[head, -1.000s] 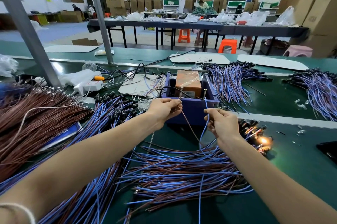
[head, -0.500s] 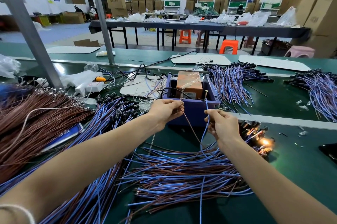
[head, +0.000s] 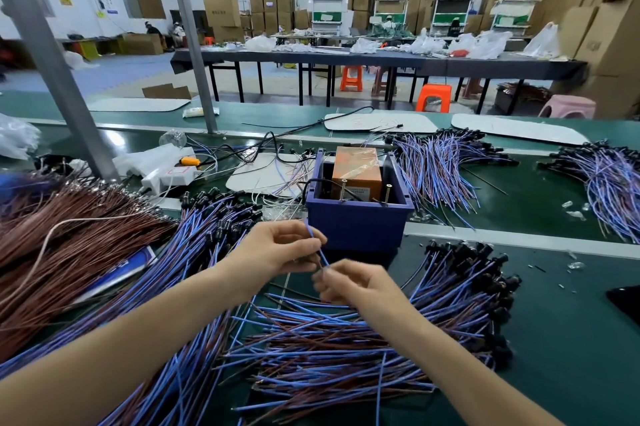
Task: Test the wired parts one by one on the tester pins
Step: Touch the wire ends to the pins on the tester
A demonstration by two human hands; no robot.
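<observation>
The left hand (head: 277, 249) pinches a blue wire (head: 317, 243) in closed fingers, just before the blue tester box (head: 356, 221) and clear of its two pins (head: 343, 190); the right hand (head: 349, 282), blurred, closes on the wire's lower end

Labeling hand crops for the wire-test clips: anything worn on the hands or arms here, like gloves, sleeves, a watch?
Nothing worn that shows. The left hand and right hand are bare, with no gloves, rings or tape visible. Both forearms are uncovered all the way to the frame edge, with no sleeves and no watch in view. The right hand's fingertips are motion-blurred, so fine detail there is unclear.
</observation>
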